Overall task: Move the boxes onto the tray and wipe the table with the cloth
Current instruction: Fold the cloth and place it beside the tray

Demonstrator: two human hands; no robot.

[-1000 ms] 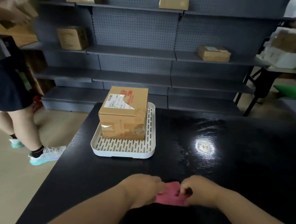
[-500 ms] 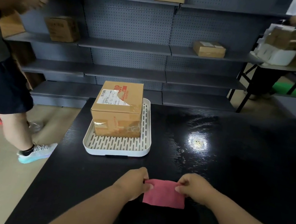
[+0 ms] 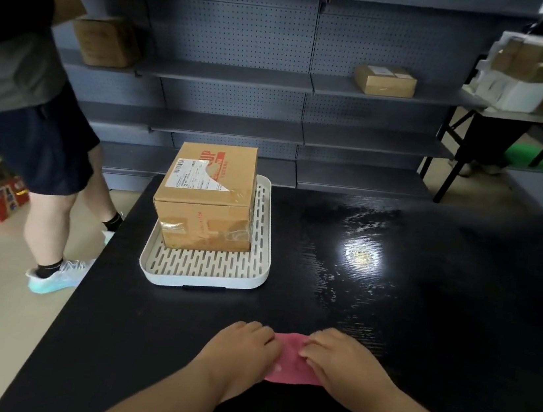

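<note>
A pink cloth (image 3: 289, 360) lies on the black table (image 3: 441, 297) near its front edge, narrow between my two hands. My left hand (image 3: 241, 348) grips its left side with curled fingers. My right hand (image 3: 344, 364) holds its right side, fingertips bent onto the fabric. Much of the cloth is hidden under both hands. A taped cardboard box (image 3: 207, 197) with a shipping label stands on the white slotted tray (image 3: 206, 268), at the table's far left, well beyond my hands.
A person in dark shorts (image 3: 30, 139) stands at the table's left, lifting a box toward grey shelving (image 3: 279, 82) that holds several cardboard boxes. A second table (image 3: 533, 117) stacked with parcels is at the back right. A lamp glare marks the tabletop.
My hands have drawn together, bunching the pink cloth that was spread flat half a second ago. The person on the left has stepped nearer and raised a box.
</note>
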